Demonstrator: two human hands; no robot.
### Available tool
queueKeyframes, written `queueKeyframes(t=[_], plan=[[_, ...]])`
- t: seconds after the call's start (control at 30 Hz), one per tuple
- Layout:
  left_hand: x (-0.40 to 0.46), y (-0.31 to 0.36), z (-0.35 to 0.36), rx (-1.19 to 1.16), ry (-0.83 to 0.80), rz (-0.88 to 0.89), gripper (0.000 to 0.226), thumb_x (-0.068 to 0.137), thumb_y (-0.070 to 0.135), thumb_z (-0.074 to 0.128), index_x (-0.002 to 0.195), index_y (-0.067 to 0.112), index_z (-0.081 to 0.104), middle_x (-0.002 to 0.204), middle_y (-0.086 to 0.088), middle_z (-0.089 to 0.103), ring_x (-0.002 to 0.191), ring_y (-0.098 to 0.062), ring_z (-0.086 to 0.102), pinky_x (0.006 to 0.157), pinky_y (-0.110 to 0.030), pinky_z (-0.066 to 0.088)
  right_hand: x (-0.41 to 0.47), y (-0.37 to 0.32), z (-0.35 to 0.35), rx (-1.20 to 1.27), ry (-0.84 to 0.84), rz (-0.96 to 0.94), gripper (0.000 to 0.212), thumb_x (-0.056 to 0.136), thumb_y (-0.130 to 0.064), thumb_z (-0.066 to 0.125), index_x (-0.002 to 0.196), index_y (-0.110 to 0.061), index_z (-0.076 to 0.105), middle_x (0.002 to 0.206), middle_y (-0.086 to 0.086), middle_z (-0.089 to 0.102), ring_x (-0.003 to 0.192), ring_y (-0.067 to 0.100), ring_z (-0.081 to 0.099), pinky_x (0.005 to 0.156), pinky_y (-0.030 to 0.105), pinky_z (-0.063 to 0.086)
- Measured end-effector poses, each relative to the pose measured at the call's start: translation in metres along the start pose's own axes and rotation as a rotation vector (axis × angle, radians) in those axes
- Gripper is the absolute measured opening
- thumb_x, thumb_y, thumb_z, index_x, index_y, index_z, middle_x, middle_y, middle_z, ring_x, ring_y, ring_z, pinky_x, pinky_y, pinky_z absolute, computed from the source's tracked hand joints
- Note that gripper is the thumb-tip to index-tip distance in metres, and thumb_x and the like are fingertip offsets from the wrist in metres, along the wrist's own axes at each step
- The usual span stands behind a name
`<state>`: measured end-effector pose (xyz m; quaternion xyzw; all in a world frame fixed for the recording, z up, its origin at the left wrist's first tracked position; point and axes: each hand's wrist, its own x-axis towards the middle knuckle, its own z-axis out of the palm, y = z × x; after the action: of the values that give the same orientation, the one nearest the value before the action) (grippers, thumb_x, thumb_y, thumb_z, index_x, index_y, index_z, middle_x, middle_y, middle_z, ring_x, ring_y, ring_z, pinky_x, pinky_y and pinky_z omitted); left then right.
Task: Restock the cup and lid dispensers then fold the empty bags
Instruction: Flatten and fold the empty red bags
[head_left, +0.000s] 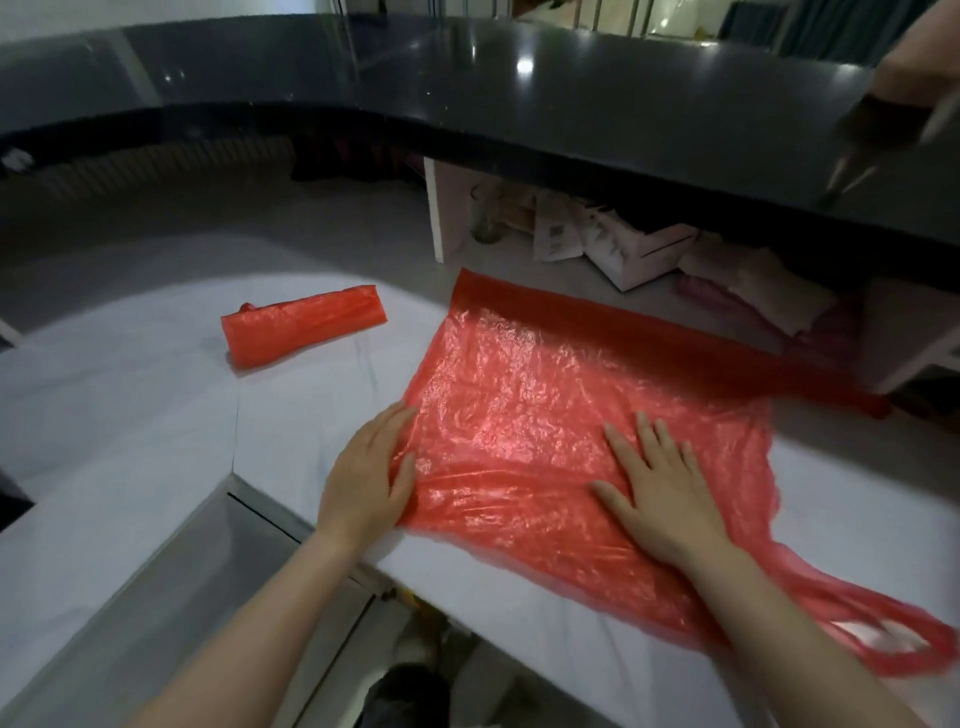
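On white worktop (130, 395) near front edge I see red bag (545, 415) spread flat; left hand (371, 478) and right hand (660, 493) pressing it, fingers straight. Folded bag (304, 327) further back, black counter (519, 104) above.

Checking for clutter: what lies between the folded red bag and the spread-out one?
Only bare white counter between the folded bag and the spread bag, per the head view.
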<state>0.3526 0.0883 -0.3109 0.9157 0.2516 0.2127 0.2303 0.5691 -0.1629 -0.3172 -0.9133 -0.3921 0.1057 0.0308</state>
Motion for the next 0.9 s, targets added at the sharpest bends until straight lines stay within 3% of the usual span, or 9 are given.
queueKeyframes(t=[0.1, 0.17, 0.27, 0.37, 0.5, 0.57, 0.67, 0.73, 0.9], plan=[[-0.003, 0.006, -0.001, 0.082, -0.078, 0.138, 0.052, 0.089, 0.037, 0.038, 0.128, 0.007, 0.058, 0.134, -0.009, 0.056, 0.119, -0.027, 0.055, 0.101, -0.040, 0.043, -0.012, 0.006, -0.018, -0.074, 0.139, 0.023, 0.067, 0.095, -0.058, 0.028, 0.153, -0.027, 0.014, 0.161, 0.007, 0.003, 0.148, 0.024, -0.004, 0.118, 0.047, -0.001], [-0.004, 0.009, -0.001, 0.105, -0.159, 0.229, 0.053, 0.093, 0.042, 0.035, 0.125, 0.008, 0.061, 0.134, -0.007, 0.056, 0.120, -0.025, 0.055, 0.100, -0.041, 0.047, -0.037, 0.002, -0.028, -0.022, 0.361, -0.016, 0.055, 0.097, -0.044, 0.038, 0.142, -0.014, 0.044, 0.151, 0.014, 0.035, 0.142, 0.032, 0.027, 0.115, 0.051, 0.017], [-0.002, 0.007, 0.000, 0.117, -0.300, 0.224, 0.086, 0.088, 0.071, 0.007, 0.138, 0.015, 0.050, 0.147, 0.000, 0.042, 0.134, -0.019, 0.041, 0.110, -0.030, 0.031, -0.083, -0.009, -0.027, 0.117, 0.543, -0.106, 0.048, 0.092, -0.041, 0.040, 0.118, -0.009, 0.066, 0.125, 0.012, 0.062, 0.115, 0.036, 0.058, 0.098, 0.050, 0.043], [0.000, -0.003, 0.000, 0.220, -0.483, 0.262, 0.104, 0.071, 0.085, -0.009, 0.151, 0.022, 0.016, 0.157, 0.004, 0.009, 0.146, -0.016, 0.010, 0.116, -0.025, 0.006, -0.119, -0.011, -0.013, 0.123, 0.346, -0.046, 0.063, 0.088, -0.062, 0.045, 0.132, -0.019, 0.056, 0.140, 0.006, 0.051, 0.127, 0.031, 0.048, 0.103, 0.053, 0.039], [-0.006, -0.019, -0.008, 0.344, -0.571, 0.293, 0.103, 0.061, 0.091, -0.011, 0.144, 0.031, -0.015, 0.151, 0.009, -0.017, 0.142, -0.011, -0.014, 0.115, -0.027, -0.008, -0.156, 0.012, 0.008, 0.060, 0.020, 0.206, 0.094, 0.073, -0.081, 0.045, 0.146, -0.044, -0.001, 0.153, -0.016, -0.007, 0.146, 0.012, -0.003, 0.117, 0.048, 0.004], [-0.010, -0.030, -0.015, 0.341, -0.588, 0.279, 0.100, 0.063, 0.092, -0.007, 0.144, 0.033, -0.017, 0.151, 0.011, -0.018, 0.141, -0.009, -0.014, 0.117, -0.031, -0.005, -0.170, 0.016, 0.016, 0.068, 0.031, 0.265, 0.085, 0.080, -0.071, 0.049, 0.150, -0.039, 0.010, 0.155, -0.015, 0.004, 0.147, 0.014, 0.008, 0.117, 0.047, 0.010], [-0.013, -0.042, -0.024, 0.285, -0.559, 0.254, 0.081, 0.083, 0.078, 0.022, 0.149, 0.037, -0.001, 0.155, 0.012, -0.007, 0.146, -0.012, -0.002, 0.117, -0.033, 0.005, -0.182, 0.018, 0.017, 0.145, 0.310, 0.325, 0.055, 0.081, -0.020, 0.069, 0.134, -0.018, 0.055, 0.140, 0.005, 0.052, 0.125, 0.029, 0.050, 0.105, 0.045, 0.039], [-0.016, -0.047, -0.031, 0.225, -0.478, 0.239, 0.071, 0.089, 0.055, 0.050, 0.150, 0.031, 0.021, 0.158, 0.006, 0.013, 0.145, -0.019, 0.017, 0.117, -0.038, 0.018, -0.189, 0.023, 0.014, 0.115, 0.402, 0.423, 0.055, 0.068, 0.002, 0.066, 0.121, -0.014, 0.064, 0.121, 0.009, 0.065, 0.106, 0.033, 0.058, 0.094, 0.042, 0.045], [-0.018, -0.055, -0.044, 0.181, -0.358, 0.231, 0.051, 0.082, 0.014, 0.066, 0.132, 0.015, 0.056, 0.138, -0.006, 0.053, 0.122, -0.026, 0.049, 0.104, -0.043, 0.039, -0.203, 0.033, 0.006, 0.026, 0.322, 0.722, 0.033, 0.079, -0.011, 0.059, 0.107, -0.026, 0.069, 0.106, 0.003, 0.068, 0.103, 0.029, 0.052, 0.087, 0.040, 0.031]])
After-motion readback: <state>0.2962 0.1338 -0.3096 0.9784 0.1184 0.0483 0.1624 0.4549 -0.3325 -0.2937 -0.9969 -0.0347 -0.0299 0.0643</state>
